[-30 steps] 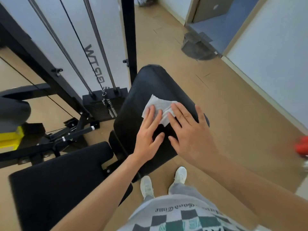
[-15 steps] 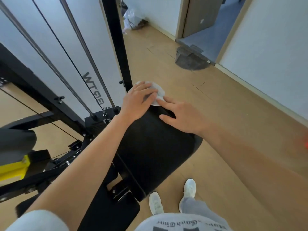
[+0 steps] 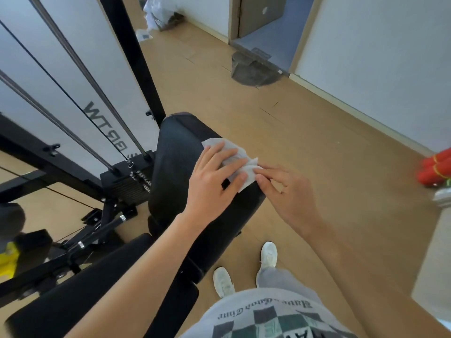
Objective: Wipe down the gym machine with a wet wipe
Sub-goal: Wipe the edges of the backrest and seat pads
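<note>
A light wooden floor (image 3: 317, 132) fills most of the view. At the far end a doorway (image 3: 275, 32) opens onto a grey floor, with a brown door (image 3: 258, 13) standing inside it. A dark grey mat (image 3: 253, 70) lies at the threshold, partly on the wood. A white wall (image 3: 390, 57) runs along the right with a pale baseboard (image 3: 353, 111) at its foot. In the far corner sits a heap of what look like clear plastic bags (image 3: 158, 11), with a small sheet of paper (image 3: 144, 35) on the floor just beside it. Red cylinders (image 3: 436, 167) lie at the right edge, cut off by the frame.
</note>
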`<action>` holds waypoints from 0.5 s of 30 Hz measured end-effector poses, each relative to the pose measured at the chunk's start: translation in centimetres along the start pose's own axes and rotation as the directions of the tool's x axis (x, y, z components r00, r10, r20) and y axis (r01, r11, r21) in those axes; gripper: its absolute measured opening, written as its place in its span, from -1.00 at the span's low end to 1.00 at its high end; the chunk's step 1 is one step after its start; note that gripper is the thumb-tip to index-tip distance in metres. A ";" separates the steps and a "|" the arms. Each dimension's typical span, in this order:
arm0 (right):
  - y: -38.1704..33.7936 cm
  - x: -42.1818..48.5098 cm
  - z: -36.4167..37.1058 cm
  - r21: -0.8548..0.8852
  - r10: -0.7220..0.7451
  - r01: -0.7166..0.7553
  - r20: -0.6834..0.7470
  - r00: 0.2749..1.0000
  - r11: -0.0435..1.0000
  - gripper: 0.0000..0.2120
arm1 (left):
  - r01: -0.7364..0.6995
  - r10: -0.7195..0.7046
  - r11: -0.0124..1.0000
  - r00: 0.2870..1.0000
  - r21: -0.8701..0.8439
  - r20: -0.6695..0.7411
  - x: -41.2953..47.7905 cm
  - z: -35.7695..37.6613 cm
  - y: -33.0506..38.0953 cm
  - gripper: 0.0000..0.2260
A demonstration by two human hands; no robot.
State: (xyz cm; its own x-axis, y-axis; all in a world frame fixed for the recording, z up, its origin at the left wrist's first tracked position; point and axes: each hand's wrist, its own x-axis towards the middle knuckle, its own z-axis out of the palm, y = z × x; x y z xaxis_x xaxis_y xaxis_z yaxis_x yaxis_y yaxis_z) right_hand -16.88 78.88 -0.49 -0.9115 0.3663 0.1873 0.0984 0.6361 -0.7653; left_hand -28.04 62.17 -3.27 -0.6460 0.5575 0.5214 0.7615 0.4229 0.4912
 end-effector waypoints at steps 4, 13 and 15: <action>0.1 -1.3 0.7 0.104 0.153 -0.136 -0.176 0.972 0.985 -0.93 | -0.041 0.042 0.999 0.999 0.032 -0.017 -2.2 1.5 2.3 -0.72; -0.9 1.5 0.7 0.015 0.045 -0.045 0.031 0.999 0.999 -0.71 | 0.142 -0.149 0.985 0.986 0.097 0.072 0.6 -0.1 0.1 -0.58; -1.2 2.0 0.7 0.025 0.022 -0.024 0.064 0.998 0.999 -0.71 | 0.150 -0.155 0.986 0.985 0.068 0.077 0.7 -0.1 -0.2 -0.59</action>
State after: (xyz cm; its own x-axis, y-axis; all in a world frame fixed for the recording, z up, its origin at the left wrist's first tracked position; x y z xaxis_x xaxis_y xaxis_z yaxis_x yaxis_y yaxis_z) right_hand -19.13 78.36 0.35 -0.9326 0.3363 0.1306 0.1099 0.6096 -0.7850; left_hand -28.64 62.39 -2.93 -0.7501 0.5384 0.3841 0.6580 0.5492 0.5152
